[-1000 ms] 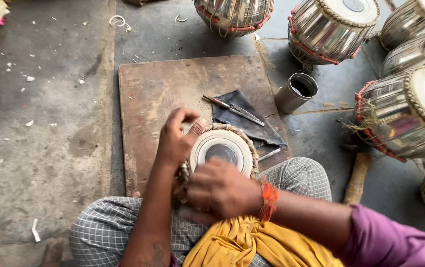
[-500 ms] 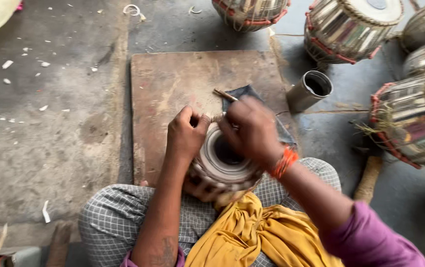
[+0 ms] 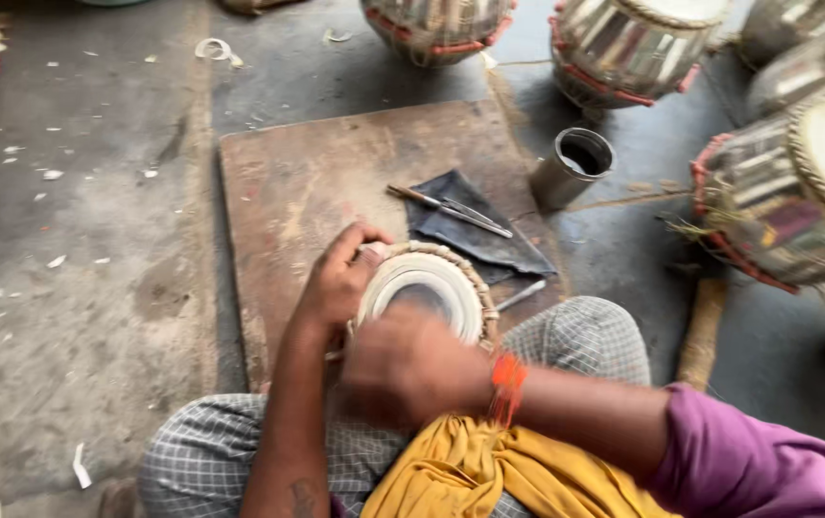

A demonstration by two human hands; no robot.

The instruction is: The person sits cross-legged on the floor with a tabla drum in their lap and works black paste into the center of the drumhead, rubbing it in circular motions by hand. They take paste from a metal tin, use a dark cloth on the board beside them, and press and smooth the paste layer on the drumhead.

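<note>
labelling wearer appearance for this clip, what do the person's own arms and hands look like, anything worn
Both hands are bare, no gloves. The right hand is motion-blurred, with a bright orange thread band round the wrist and a purple sleeve pushed up the forearm. The left hand and its forearm are uncovered, with a small dark tattoo-like mark low on the forearm.

There are no packages, labels, signs or screens to see here.
</note>
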